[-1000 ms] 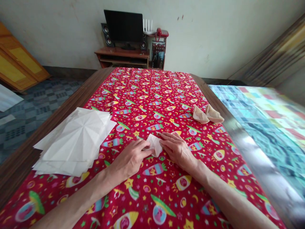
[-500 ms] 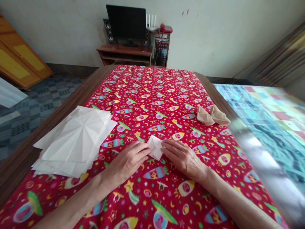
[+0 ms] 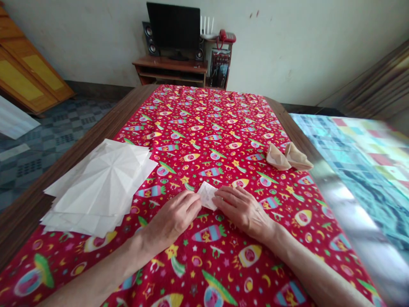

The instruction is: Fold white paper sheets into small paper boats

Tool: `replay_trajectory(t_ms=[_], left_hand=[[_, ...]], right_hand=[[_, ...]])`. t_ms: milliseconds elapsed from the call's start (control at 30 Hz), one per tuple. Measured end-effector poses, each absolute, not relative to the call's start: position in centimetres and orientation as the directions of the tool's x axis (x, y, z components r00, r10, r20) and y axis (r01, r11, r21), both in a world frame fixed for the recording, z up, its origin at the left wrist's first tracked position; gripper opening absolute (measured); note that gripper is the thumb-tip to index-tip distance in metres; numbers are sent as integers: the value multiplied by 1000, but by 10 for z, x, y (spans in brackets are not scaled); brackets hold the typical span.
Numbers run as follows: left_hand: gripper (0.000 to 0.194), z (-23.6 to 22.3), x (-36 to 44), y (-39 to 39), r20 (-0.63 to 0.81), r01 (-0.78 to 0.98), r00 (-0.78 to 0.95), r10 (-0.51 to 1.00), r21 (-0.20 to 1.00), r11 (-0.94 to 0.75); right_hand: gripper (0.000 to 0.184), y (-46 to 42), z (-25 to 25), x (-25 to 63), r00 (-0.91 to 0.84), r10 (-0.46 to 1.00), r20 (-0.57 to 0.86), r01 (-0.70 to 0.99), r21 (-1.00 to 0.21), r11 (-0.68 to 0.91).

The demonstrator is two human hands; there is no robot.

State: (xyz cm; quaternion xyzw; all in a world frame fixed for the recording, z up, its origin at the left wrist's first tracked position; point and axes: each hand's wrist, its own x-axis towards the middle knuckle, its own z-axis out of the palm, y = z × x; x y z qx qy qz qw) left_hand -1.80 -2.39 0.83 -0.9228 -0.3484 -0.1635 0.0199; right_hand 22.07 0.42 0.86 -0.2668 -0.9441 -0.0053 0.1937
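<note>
A small folded piece of white paper [image 3: 207,196] lies on the red patterned cloth [image 3: 211,140] between my hands. My left hand [image 3: 179,215] has its fingers closed together on the paper's left edge. From the other side, my right hand [image 3: 241,209] grips the right edge, fingers bent and pressed together. The fingertips partly cover both edges, and the thumbs are mostly hidden. To the left lies a stack of creased white paper sheets [image 3: 105,183]. Two folded beige paper shapes [image 3: 277,157] sit side by side at the cloth's right edge.
The cloth covers a brown wooden table [image 3: 124,108]. Beyond its far end stands a desk [image 3: 172,64] with a monitor [image 3: 174,27], speakers and a red telephone [image 3: 227,36]. A bed with a checked cover [image 3: 361,157] is at the right, and a wooden cabinet [image 3: 32,64] at the left.
The camera view has shifted slightly. Both hands stay at the folded paper; the right fingers now reach a little further over its right side.
</note>
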Motion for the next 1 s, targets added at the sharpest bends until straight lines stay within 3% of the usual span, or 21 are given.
replay_trajectory(t_ms=[100, 233, 367, 500, 767, 1000], left_hand=[[17, 5, -16, -23, 335, 674, 648, 684, 166, -720], [12, -1, -14, -19, 371, 688, 494, 786, 385, -614], [10, -6, -14, -14, 344, 686, 373, 862, 523, -506], [12, -6, -13, -13, 312, 751, 367, 876, 457, -477], [20, 2, -9, -10, 251, 905, 367, 896, 128, -406], [22, 3, -7, -8, 247, 911, 378, 892, 72, -406]], right_hand=[[21, 11, 7, 216, -725, 572, 384, 527, -227, 819], [18, 20, 6, 213, -654, 671, 348, 535, -414, 736], [21, 22, 5, 210, -585, 751, 306, 611, -443, 656], [23, 20, 6, 207, -539, 800, 265, 695, -397, 599], [26, 20, 11, 200, -513, 835, 199, 796, -253, 550], [26, 23, 12, 198, -523, 834, 175, 808, -209, 550]])
